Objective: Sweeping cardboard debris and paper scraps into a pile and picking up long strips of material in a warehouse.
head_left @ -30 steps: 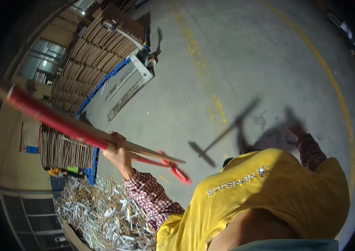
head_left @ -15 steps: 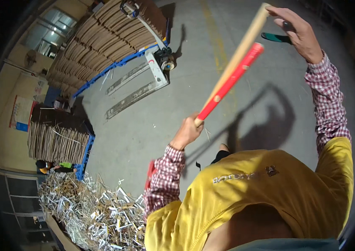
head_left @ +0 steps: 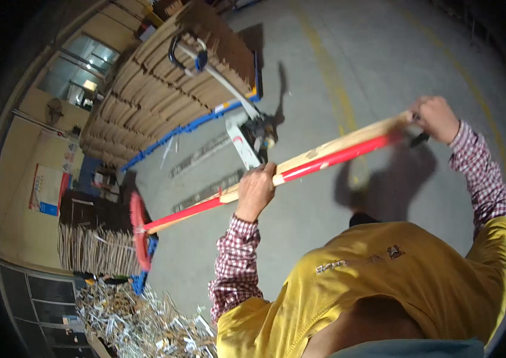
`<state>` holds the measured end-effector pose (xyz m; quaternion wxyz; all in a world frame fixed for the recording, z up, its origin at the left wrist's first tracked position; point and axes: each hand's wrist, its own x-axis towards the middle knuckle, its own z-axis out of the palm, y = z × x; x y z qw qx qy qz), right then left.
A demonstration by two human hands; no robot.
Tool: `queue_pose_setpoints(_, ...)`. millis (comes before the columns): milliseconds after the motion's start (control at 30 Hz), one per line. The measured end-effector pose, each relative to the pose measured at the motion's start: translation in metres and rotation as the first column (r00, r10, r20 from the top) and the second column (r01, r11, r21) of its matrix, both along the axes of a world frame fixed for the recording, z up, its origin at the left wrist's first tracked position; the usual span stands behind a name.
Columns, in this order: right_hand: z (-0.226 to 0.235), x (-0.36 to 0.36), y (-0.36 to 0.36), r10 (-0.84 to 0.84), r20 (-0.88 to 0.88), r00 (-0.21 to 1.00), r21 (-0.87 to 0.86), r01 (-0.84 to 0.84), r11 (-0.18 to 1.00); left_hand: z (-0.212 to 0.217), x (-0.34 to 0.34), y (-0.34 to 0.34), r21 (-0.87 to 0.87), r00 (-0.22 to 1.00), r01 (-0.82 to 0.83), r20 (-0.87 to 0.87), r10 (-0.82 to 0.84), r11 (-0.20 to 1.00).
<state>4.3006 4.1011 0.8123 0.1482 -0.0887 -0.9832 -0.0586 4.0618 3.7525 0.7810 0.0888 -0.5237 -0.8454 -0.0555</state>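
Observation:
My left hand [head_left: 256,191] is wrapped round a long red pole [head_left: 339,160] and a pale wooden stick [head_left: 330,146] that lies along it. At the far left end of the pole, a red crosswise head [head_left: 139,231] shows as a narrow blurred shape; its exact kind I cannot tell. My right hand [head_left: 435,119] is closed at the upper right end of the stick, blurred by motion. A small dark object [head_left: 420,139] pokes out below its fingers, partly hidden. Both hands hold the pieces above the floor, slanting up to the right.
Beyond my left hand stands a pallet jack [head_left: 245,140] with its handle raised. Behind it, flattened cardboard [head_left: 157,77] is stacked on a blue pallet [head_left: 184,130]. A smaller cardboard stack [head_left: 94,247] and a heap of paper scraps [head_left: 145,319] lie at left.
The pole and stick have swung from steep to a flatter slant, and the red head has come into view at left. My right hand has lowered and closed on the stick's end.

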Motion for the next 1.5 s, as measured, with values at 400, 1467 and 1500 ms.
queue_pose_setpoints(400,0.032,-0.259,0.162,0.271,-0.425,0.864,-0.684,-0.503,0.529,0.199,-0.257,0.152,0.063,0.76,0.074,-0.65,-0.015,0.995)
queue_pose_setpoints(1467,0.121,-0.951,0.53,0.052,-0.588,0.807,-0.582,-0.467,0.666,0.286,-0.985,0.585,0.029,0.847,-0.079,-0.525,0.082,0.996)
queue_pose_setpoints(1500,0.127,-0.957,0.524,0.067,-0.592,0.803,-0.574,-0.478,0.665,0.29,-0.992,0.574,0.052,0.816,-0.088,-0.569,0.102,0.995)
